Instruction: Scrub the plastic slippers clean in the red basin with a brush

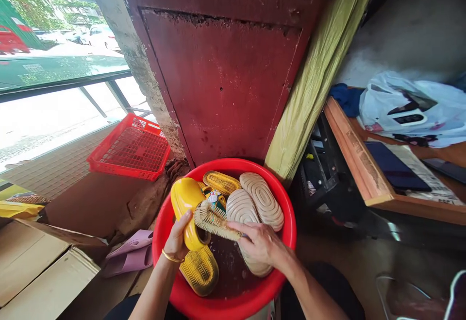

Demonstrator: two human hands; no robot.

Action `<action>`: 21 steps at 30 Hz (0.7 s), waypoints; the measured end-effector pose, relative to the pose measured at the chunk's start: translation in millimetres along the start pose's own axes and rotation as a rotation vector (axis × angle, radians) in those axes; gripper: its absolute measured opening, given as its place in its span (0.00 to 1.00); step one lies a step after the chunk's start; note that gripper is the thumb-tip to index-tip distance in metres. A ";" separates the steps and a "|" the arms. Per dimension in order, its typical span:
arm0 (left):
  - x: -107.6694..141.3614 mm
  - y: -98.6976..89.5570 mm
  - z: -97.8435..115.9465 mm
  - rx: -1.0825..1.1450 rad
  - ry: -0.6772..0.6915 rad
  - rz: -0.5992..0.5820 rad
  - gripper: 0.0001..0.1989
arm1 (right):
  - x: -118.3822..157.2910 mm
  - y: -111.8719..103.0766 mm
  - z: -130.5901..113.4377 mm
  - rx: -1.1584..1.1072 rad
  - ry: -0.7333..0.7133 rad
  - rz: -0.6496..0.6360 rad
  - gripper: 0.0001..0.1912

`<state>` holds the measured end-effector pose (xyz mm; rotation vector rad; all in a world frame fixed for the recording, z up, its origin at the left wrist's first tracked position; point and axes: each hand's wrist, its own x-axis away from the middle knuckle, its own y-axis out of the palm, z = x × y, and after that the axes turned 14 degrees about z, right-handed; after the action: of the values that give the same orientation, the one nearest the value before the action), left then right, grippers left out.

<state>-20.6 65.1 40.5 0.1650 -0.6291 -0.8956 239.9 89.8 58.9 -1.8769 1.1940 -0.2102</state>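
My left hand [177, 238] grips a glossy yellow clog [185, 197] over the left side of a red basin [290, 227]. In my right hand [262, 243] is a scrub brush [215, 223], its pale bristles against or close beside the clog's opening; whether they touch cannot be made out. Below the clog, a yellow slipper [199, 270] lies sole up in the dark water [231, 266]. Beige slippers [262, 201] with ringed soles fill the basin's right side, one partly hidden by my right hand. Another yellow sole [223, 182] rests at the back, near a green strap with a small white figure.
A maroon door [222, 87] stands behind the basin. To the left are a red plastic crate [129, 147], purple slippers [134, 254] and cardboard [40, 266]. On the right, a wooden table [378, 193] holds a plastic bag [415, 106] and a dark tablet-like device [396, 167].
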 end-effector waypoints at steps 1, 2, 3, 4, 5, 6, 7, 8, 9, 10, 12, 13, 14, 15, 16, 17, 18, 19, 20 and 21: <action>0.2 2.8 1.5 -0.016 0.022 0.027 0.26 | -2.9 -5.4 4.4 -0.014 0.021 0.033 0.30; 0.2 5.8 3.5 -0.028 0.056 0.066 0.27 | -5.0 -8.7 7.9 -0.029 0.041 0.071 0.30; 0.2 8.6 5.6 -0.042 0.112 0.118 0.28 | -6.2 -9.9 10.4 -0.041 0.066 0.112 0.30; 0.4 11.1 7.5 -0.065 0.203 0.174 0.28 | -6.7 -9.4 12.0 -0.047 0.094 0.155 0.30; 0.8 13.2 8.9 -0.099 0.302 0.223 0.28 | -6.7 -7.6 12.7 -0.048 0.118 0.188 0.31; 1.6 15.0 9.5 -0.140 0.389 0.256 0.28 | -6.4 -5.1 12.9 -0.043 0.136 0.207 0.30; 2.7 16.4 9.3 -0.184 0.460 0.274 0.28 | -6.0 -2.4 12.5 -0.035 0.143 0.210 0.30; 4.2 17.4 8.4 -0.225 0.517 0.275 0.27 | -5.6 -0.1 11.9 -0.029 0.137 0.202 0.30; 6.0 18.2 6.9 -0.261 0.564 0.264 0.27 | -5.4 1.7 11.0 -0.025 0.122 0.193 0.29; 7.9 18.8 5.1 -0.291 0.601 0.246 0.26 | -5.3 2.7 10.1 -0.023 0.104 0.186 0.29; 11.8 19.6 1.8 -0.343 0.662 0.209 0.27 | -5.7 2.8 8.4 -0.011 0.077 0.181 0.29; 13.6 19.9 0.6 -0.362 0.681 0.197 0.28 | -6.0 2.2 7.7 0.002 0.072 0.181 0.29; 15.3 20.1 0.0 -0.372 0.690 0.192 0.29 | -6.4 1.4 7.0 0.019 0.074 0.182 0.29; 16.6 20.4 -0.3 -0.371 0.689 0.189 0.31 | -6.8 0.8 6.5 0.039 0.081 0.182 0.29; 17.5 20.4 -0.3 -0.366 0.678 0.185 0.33 | -7.1 0.3 6.0 0.057 0.088 0.179 0.29; 17.9 20.2 -0.4 -0.362 0.661 0.179 0.35 | -7.3 0.2 5.6 0.074 0.094 0.174 0.29; 17.7 19.5 -0.6 -0.363 0.649 0.172 0.36 | -7.3 0.4 5.3 0.087 0.096 0.167 0.29; 16.8 18.5 -1.3 -0.374 0.647 0.163 0.37 | -7.3 0.8 5.3 0.097 0.094 0.159 0.30; 15.3 17.0 -2.4 -0.396 0.658 0.158 0.37 | -7.2 1.4 5.6 0.104 0.090 0.149 0.30; 13.4 15.5 -4.1 -0.427 0.680 0.155 0.36 | -7.1 2.1 6.1 0.107 0.083 0.139 0.30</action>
<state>-1.5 64.0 49.1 0.0278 0.1832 -0.7425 238.3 98.7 55.7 -1.6999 1.3379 -0.2725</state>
